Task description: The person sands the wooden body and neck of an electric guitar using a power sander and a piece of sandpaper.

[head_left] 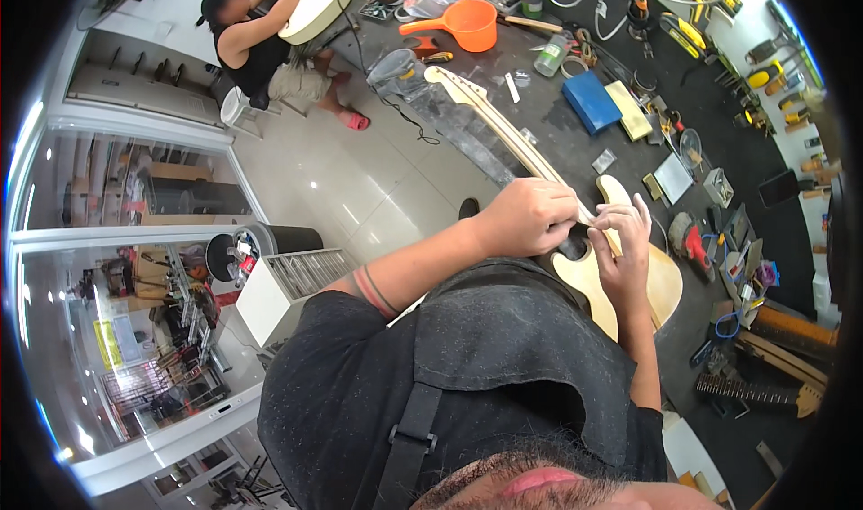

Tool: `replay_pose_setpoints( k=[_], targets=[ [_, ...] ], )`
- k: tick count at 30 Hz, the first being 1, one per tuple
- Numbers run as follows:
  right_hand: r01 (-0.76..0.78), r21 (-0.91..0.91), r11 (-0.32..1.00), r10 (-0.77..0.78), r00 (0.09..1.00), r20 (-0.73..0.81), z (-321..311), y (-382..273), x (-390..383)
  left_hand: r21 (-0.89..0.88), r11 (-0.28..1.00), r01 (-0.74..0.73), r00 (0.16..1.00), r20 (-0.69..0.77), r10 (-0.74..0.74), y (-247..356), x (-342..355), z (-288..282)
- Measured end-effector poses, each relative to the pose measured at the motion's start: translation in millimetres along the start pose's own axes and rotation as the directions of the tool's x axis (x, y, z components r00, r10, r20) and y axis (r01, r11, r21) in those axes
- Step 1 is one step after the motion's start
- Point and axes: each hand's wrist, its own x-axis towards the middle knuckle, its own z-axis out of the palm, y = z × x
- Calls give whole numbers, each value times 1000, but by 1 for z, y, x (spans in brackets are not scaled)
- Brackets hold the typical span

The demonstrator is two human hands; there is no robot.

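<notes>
An unfinished pale wood electric guitar lies in front of me: its body [665, 281] rests by the bench edge, and its neck [521, 144] points away to the upper left. My left hand [537, 211] is closed, its fingers curled down where the neck meets the body. Close beside it, my right hand [622, 236] pinches thumb and forefinger together over the same joint, the other fingers raised. Whatever the fingertips hold is hidden or too small to name. A dark patch shows between the hands.
On the dark bench stand an orange dipper [463, 26], a blue box [591, 102], a yellow block [628, 111] and a clear bottle [552, 55]. Tools hang at the right. A fretted neck [751, 390] lies lower right. Another person [256, 42] handles a pale guitar body [316, 9] at far left.
</notes>
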Motion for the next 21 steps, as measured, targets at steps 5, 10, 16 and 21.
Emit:
replay_pose_setpoints(
  k=[5, 10, 16, 21],
  targets=[
    [34, -40, 999, -32, 999, 38, -1, 1, 1, -11, 997, -73, 997, -14, 73, 4, 2, -1],
    [20, -8, 1000, -20, 999, 36, -5, -3, -2, -17, 999, -30, 999, 27, 30, 4, -3, -6],
    [-24, 53, 998, 23, 999, 32, 9, -4, -34, -35, 998, -45, 994, 95, 48, 16, -17, 7],
    [-112, 40, 993, 113, 994, -6, 13, 0, -60, -50, 999, -15, 995, 98, 20, 11, -33, 13]
  ],
)
